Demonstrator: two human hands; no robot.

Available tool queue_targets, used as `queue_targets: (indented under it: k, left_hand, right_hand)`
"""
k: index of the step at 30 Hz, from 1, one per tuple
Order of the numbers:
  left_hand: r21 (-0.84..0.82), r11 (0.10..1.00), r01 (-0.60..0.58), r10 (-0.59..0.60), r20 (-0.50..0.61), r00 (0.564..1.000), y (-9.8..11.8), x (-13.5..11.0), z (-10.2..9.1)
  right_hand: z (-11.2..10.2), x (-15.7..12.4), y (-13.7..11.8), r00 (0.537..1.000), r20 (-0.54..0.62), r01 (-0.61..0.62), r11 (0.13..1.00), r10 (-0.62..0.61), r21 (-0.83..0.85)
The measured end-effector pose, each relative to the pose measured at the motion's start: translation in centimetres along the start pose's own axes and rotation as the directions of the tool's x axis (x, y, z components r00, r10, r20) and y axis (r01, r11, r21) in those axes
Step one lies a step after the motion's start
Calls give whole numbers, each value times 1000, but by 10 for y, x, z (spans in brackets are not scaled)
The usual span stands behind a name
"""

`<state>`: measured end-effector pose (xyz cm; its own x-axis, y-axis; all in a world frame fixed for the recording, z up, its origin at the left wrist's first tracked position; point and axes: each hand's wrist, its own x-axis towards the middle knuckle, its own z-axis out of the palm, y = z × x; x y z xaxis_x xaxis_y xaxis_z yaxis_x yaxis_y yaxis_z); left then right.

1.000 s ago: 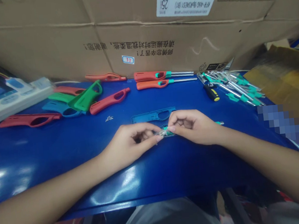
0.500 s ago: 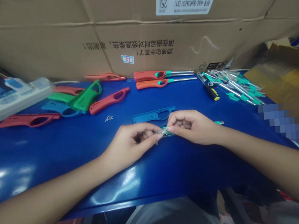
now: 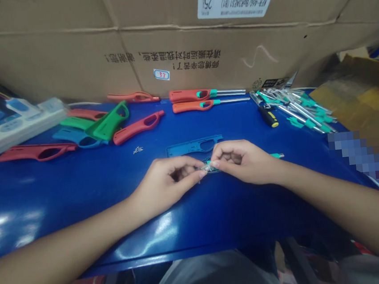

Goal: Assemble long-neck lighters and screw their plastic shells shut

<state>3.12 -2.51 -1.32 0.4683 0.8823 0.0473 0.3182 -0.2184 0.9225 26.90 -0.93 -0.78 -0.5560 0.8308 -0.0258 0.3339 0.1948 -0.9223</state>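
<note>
Clear-and-teal lighter insert (image 3: 208, 167) sits low over blue table (image 3: 80, 188), just before blue shell half (image 3: 190, 147). Left hand (image 3: 166, 182) and right hand (image 3: 241, 159) are curled, fingertips pinching its ends. Probably light, slim, brittle; grip the teal body.

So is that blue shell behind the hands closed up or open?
Open: the blue shell lies flat as a single half, no mate on it.

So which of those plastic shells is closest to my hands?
The blue shell lying alone just behind your right hand; the other shells are piled far off left.
</note>
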Motion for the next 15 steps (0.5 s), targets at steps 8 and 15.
queue_targets:
  k: [8,15]
  left_hand:
    - [-55,998,17,-18,-17,1000,-1,0,0]
    - [-86,996,2,-3,-13,1000,-3,1,-2]
  right_hand:
    - [0,1,-6,998,-25,-58,987,62,152]
    - [-4,1,-5,1000,-20,-1,981,4,193]
